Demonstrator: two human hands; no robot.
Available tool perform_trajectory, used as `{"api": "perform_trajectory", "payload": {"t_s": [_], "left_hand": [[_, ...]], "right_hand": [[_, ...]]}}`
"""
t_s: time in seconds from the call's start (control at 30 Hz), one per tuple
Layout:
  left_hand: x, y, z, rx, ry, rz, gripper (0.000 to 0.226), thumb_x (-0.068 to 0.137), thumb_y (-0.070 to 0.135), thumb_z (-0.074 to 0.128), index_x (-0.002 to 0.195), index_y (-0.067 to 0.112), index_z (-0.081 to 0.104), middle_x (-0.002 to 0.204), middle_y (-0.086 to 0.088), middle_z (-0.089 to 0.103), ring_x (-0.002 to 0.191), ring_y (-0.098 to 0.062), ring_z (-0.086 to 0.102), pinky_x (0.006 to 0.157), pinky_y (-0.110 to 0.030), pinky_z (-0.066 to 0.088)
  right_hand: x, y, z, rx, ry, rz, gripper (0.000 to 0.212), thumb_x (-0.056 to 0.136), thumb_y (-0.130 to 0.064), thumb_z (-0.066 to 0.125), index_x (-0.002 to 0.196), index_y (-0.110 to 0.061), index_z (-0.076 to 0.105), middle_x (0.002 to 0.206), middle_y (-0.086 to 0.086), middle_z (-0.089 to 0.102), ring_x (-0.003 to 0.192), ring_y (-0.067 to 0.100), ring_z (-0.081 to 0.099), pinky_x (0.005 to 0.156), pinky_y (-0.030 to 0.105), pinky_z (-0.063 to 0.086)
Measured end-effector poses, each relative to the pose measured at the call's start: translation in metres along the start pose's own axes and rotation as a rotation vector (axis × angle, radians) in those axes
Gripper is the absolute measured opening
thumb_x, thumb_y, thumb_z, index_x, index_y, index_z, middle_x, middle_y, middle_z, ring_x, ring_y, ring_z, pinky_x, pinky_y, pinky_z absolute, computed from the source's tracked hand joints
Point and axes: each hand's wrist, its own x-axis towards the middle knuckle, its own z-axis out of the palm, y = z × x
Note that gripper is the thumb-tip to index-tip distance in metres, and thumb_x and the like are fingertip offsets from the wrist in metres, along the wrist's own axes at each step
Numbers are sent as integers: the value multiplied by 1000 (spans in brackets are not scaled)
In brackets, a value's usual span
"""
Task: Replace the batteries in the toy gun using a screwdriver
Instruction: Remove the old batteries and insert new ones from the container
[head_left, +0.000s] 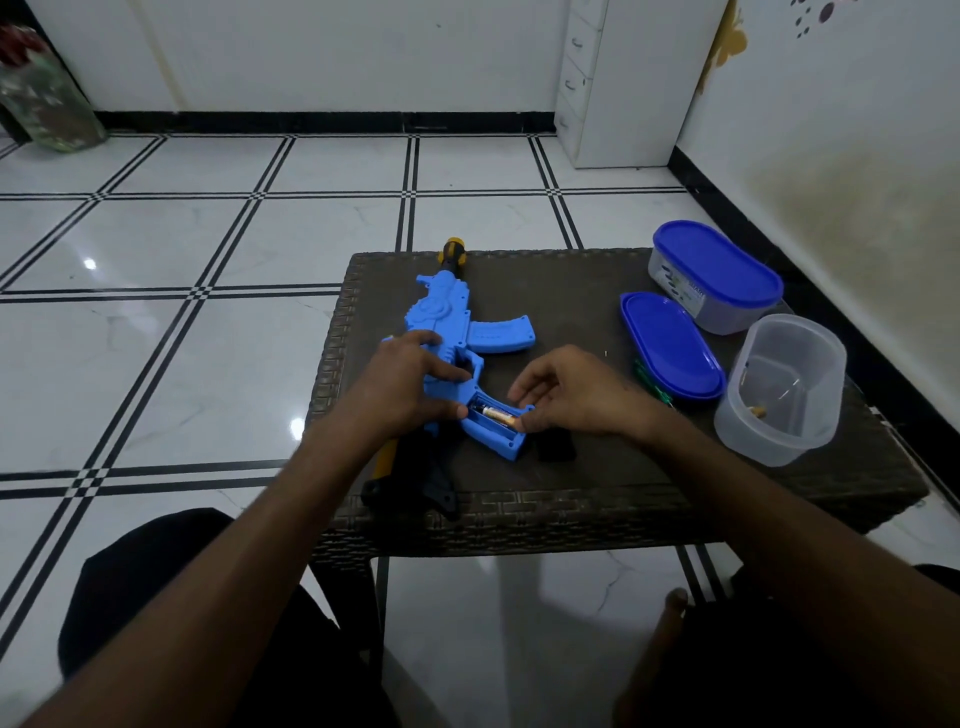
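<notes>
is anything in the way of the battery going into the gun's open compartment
Nothing visible blocks it. The battery already lies in the open compartment of the toy gun, with the right hand at its end and the left hand steadying the gun.

toy gun (457, 332): 1 | battery (497, 414): 1 | containers (714, 278) (782, 389): 2 | loose lid (670, 345): 1 | hands (402, 384) (571, 395): 2
</notes>
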Motion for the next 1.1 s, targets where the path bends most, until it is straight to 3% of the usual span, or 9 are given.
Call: {"api": "perform_trajectory", "payload": {"t_s": [0.17, 0.27, 0.5, 0.6, 0.77, 0.83, 0.93, 1.03, 1.1], "left_hand": [[0, 1, 1, -11, 3, -12, 50, 74, 43, 78, 122, 36, 65, 152, -1, 33, 140, -26, 25, 110, -41, 26], [-2, 0, 1, -20, 13, -12, 50, 74, 42, 78, 121, 35, 65, 152, -1, 32, 140, -26, 24, 112, -41, 24], [-7, 2, -4, -136, -39, -21, 52, 76, 38, 78, 125, 35, 62, 154, -2, 31, 142, -22, 26, 109, -40, 31], [-10, 8, -8, -224, 93, -3, 45, 78, 32, 77, 121, 34, 65, 147, 0, 43, 135, -18, 39, 105, -36, 34], [-2, 50, 4, -356, 259, 135, 25, 81, 22, 75, 106, 22, 73, 113, 6, 67, 109, -8, 59, 92, -18, 40], [5, 76, 14, -379, 270, 187, 20, 82, 21, 74, 103, 20, 74, 108, 6, 70, 103, -8, 63, 93, -22, 45], [13, 118, 29, -382, 241, 238, 21, 84, 27, 71, 104, 24, 74, 109, 7, 71, 105, -8, 63, 96, -34, 48], [17, 155, 45, -380, 157, 301, 26, 84, 29, 70, 110, 26, 72, 110, 8, 72, 104, -7, 64, 95, -34, 50], [17, 171, 55, -402, 108, 299, 35, 84, 29, 70, 119, 25, 68, 112, 8, 71, 102, -4, 65, 96, -32, 51]], "right_hand": [[2, -9, 3, 218, -38, 132, 24, 75, 4, 77, 96, -7, 72, 85, 6, 71, 78, 12, 66, 76, 27, 57], [4, -14, 5, 216, -40, 139, 23, 76, 8, 75, 91, -9, 70, 82, 4, 68, 77, 11, 65, 74, 25, 57], [-25, -3, -13, 174, 71, 34, 20, 83, -12, 76, 102, -12, 70, 91, 1, 72, 77, 5, 64, 60, 15, 48], [-49, 16, -47, 57, 215, -38, 16, 84, -12, 74, 99, -15, 71, 93, 1, 71, 82, 6, 65, 68, 15, 49], [-83, 69, -108, -55, 433, 82, 14, 84, -7, 71, 91, -20, 71, 85, -3, 71, 75, 7, 66, 70, 25, 54], [-92, 87, -126, -142, 401, 161, 15, 85, -9, 72, 94, -20, 71, 89, -2, 71, 78, 9, 66, 76, 32, 57], [-96, 109, -139, -253, 339, 246, 16, 84, -13, 74, 100, -18, 73, 98, 3, 71, 84, 12, 65, 74, 26, 52], [-89, 122, -137, -360, 342, 305, 27, 84, -18, 74, 111, -15, 72, 112, 7, 68, 99, 21, 63, 86, 33, 52], [-79, 123, -132, -382, 337, 328, 33, 84, -21, 73, 116, -13, 68, 114, 7, 65, 102, 21, 61, 85, 33, 51]]}}
